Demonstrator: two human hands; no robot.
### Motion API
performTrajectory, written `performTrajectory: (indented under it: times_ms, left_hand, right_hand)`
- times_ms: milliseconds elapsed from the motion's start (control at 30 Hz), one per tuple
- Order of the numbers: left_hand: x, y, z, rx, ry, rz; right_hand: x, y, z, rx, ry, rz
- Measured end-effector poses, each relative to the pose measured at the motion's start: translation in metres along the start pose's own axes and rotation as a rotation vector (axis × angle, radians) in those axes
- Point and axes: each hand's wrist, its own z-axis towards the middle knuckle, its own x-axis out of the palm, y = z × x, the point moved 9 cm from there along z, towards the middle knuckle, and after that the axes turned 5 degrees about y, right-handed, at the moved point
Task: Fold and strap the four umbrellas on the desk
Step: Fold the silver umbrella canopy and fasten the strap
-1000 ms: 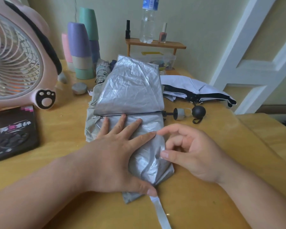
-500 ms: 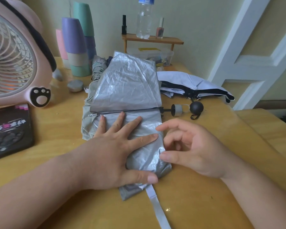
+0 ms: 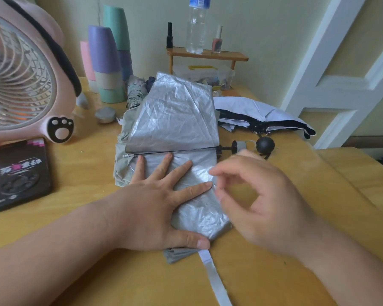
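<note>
Left grip: flat, fingers spread, pressing the crinkled silver umbrella onto the yellow wooden desk. Right grip: blurred, fingers loosely curved and apart, holding nothing, just beside the fabric's edge. A thin black rib crosses beyond the left fingertips, with a glossy panel raised behind it. Flat grey strap trails below the left thumb. Round black handle lies beyond the right grip, white-and-black umbrella farther back.
</note>
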Motion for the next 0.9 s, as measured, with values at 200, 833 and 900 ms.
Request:
performTrajectory:
  times_ms: [200, 833, 900]
  left_hand:
    - [-0.002, -0.005, -0.002, 0.067, -0.015, -0.042]
    - [0.0, 0.013, -0.011, -0.014, -0.001, -0.056]
    - [0.001, 0.022, -0.014, -0.038, -0.04, -0.058]
  right_hand:
    - [0.055, 0.027, 0.048, 0.093, 0.188, -0.05]
    - [0.102, -0.038, 0.005, 0.446, 0.576, -0.357]
    - [0.098, -0.04, 0.003, 0.456, 0.57, -0.39]
